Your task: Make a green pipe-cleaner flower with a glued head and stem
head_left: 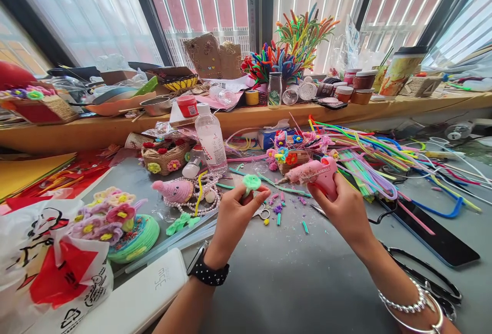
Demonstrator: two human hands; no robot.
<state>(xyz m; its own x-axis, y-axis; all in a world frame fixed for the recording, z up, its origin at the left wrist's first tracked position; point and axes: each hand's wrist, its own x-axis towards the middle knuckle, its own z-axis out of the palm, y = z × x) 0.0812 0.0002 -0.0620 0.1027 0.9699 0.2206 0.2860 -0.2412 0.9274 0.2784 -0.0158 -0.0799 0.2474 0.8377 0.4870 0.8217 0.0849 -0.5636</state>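
- Pink plastic glue gun [313, 172], clamped in the right hand [342, 211] with the fingers wrapped round its grip. Its nozzle points left at the green pipe-cleaner piece [251, 183] and is close to it; I cannot tell whether the tip touches.
- The left hand [234, 216] pinches the green pipe-cleaner piece, small and round, between thumb and fingertips. It is held up above the grey table [292, 277], near the middle of the view.
- A black dotted watch band [207, 271] sits on the left wrist, and silver bracelets [411, 306] ring the right one.
- Under the hands, short snippets [279, 210] of green and purple pipe cleaner lie scattered on the table.
- Left of the green piece lie a pink plush figure [173, 190] and a string of pearl beads [200, 198]. Behind them a clear plastic bottle [210, 139] stands upright.
- Just behind the glue gun sits a small basket [290, 157] of pipe-cleaner flowers.
- To the right, a loose heap of long coloured pipe cleaners [384, 154] spreads over the table, partly across a dark tablet [438, 242].
- Black scissors [426, 283] lie beside the right forearm.
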